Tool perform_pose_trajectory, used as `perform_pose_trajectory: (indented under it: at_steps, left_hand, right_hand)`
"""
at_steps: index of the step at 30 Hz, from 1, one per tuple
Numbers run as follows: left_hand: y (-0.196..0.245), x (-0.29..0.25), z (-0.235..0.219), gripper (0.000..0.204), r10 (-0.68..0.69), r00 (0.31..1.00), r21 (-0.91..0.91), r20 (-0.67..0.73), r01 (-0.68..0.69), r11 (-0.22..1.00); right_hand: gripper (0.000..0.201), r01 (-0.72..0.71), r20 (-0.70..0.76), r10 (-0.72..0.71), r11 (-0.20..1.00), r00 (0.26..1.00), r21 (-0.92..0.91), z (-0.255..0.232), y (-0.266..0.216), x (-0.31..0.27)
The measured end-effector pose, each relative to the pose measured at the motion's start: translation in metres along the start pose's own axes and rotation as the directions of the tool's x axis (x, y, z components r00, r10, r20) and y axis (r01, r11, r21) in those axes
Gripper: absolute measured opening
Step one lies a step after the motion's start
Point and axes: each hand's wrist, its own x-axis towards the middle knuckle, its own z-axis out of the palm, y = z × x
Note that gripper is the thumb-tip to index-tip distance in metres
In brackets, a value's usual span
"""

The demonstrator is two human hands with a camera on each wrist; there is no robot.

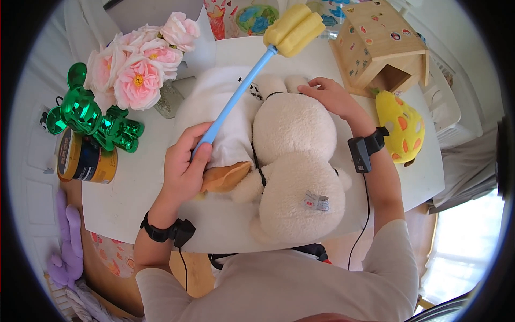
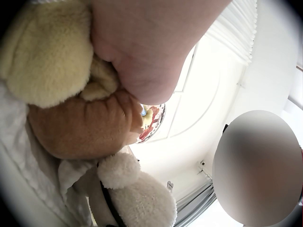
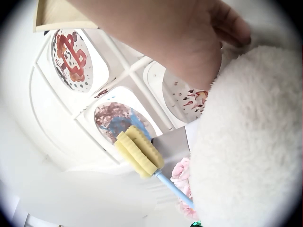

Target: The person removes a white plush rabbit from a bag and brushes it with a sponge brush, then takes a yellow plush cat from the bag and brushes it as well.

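Observation:
A blue stick (image 1: 236, 102) with a yellow sponge head (image 1: 294, 31) is gripped near its lower end by the left hand (image 1: 185, 163), the sponge raised above the table's far side. The right hand (image 1: 332, 99) rests with fingers spread at the upper edge of a cream plush toy (image 1: 295, 123), which lies with its tag side up. Beside it lies a white cloth-covered toy with a brown part (image 1: 228, 177), below the left hand. The right wrist view shows the sponge (image 3: 139, 151) beyond the plush (image 3: 251, 132) and the right hand (image 3: 203, 42).
Pink flowers (image 1: 138, 75) in a glass vase, a shiny green bear figure (image 1: 88, 112) and a round tub (image 1: 88, 161) stand at the left. At the right are a wooden house (image 1: 375, 45) and a yellow spotted plush (image 1: 401, 127). The white table (image 1: 129, 209) has a curved edge.

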Motion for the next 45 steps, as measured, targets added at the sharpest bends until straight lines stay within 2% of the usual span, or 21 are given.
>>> perform_pose_trajectory:
  at_steps: [2,5,8,11,14,17,20,23,26,29,32,35,38,41,44,45]
  left_hand:
    - [0.000,0.000,0.001,0.030,0.034,0.999,0.024,-0.004,-0.034,0.999]
    - [0.001,0.001,0.000,0.031,0.031,0.999,0.049,-0.006,-0.031,0.998]
    - [0.004,-0.001,-0.001,0.028,-0.003,1.000,0.049,-0.009,0.003,0.999]
    - [0.002,0.001,0.001,0.030,0.016,1.000,0.037,-0.022,-0.015,0.999]
    - [0.000,0.001,0.004,0.031,0.034,0.999,0.039,-0.035,-0.033,0.999]
    - [-0.002,0.002,0.005,0.031,0.044,0.998,0.042,-0.044,-0.042,0.998]
    - [0.000,0.000,0.005,0.031,0.025,0.999,0.034,-0.040,-0.024,0.999]
    - [0.000,0.001,0.005,0.032,0.044,0.998,0.054,-0.048,-0.042,0.998]
    - [-0.002,-0.003,0.004,0.032,0.024,0.999,0.056,-0.044,-0.021,0.998]
    - [-0.005,-0.002,0.005,0.032,0.031,0.998,0.038,-0.053,-0.029,0.999]
    - [-0.004,-0.001,0.003,0.032,0.045,0.998,0.046,-0.040,-0.044,0.998]
    - [-0.004,-0.002,0.002,0.032,0.062,0.997,0.059,-0.039,-0.060,0.996]
    - [-0.005,-0.001,0.002,0.032,0.045,0.998,0.060,-0.033,-0.043,0.997]
    - [-0.003,-0.003,0.003,0.032,0.016,0.999,0.050,-0.036,-0.015,0.999]
    - [-0.005,-0.002,0.003,0.032,0.044,0.998,0.045,-0.039,-0.043,0.998]
    - [-0.005,-0.002,0.003,0.032,0.060,0.998,0.044,-0.037,-0.058,0.997]
  right_hand:
    - [0.069,-0.012,0.016,0.013,0.999,1.000,-0.031,0.004,-0.001,0.009]
    - [0.069,0.062,-0.067,-0.064,0.998,0.996,-0.028,0.013,0.006,0.017]
    - [0.067,0.000,0.166,-0.036,0.977,0.985,0.214,0.002,-0.003,0.012]
    - [0.063,0.074,0.126,-0.153,0.871,0.980,0.486,0.007,0.008,0.013]
    - [0.059,0.053,0.136,-0.213,0.697,0.968,0.715,0.014,0.013,0.011]
    - [0.058,0.046,0.103,-0.224,0.576,0.969,0.816,0.019,0.010,0.004]
    - [0.057,0.080,0.026,-0.175,0.569,0.984,0.818,0.024,0.012,0.002]
    - [0.055,0.098,0.011,-0.186,0.566,0.983,0.819,0.028,0.016,0.006]
    - [0.054,0.027,0.046,-0.103,0.614,0.994,0.789,0.025,0.015,0.007]
    - [0.050,-0.170,0.207,-0.036,0.442,0.978,0.881,0.023,0.021,0.015]
    - [0.040,-0.364,0.375,-0.018,0.204,0.927,0.909,0.018,0.019,0.014]
    - [0.034,-0.333,0.348,-0.085,0.151,0.934,0.931,0.019,0.021,0.017]
    - [0.033,-0.073,0.093,-0.068,0.249,0.993,0.966,0.028,0.017,0.015]
    - [0.032,-0.061,0.098,-0.117,0.293,0.988,0.954,0.027,0.025,0.019]
    - [0.036,-0.108,0.137,-0.105,0.242,0.985,0.964,0.029,0.026,0.018]
    - [0.038,-0.107,0.140,-0.109,0.263,0.984,0.959,0.029,0.030,0.019]
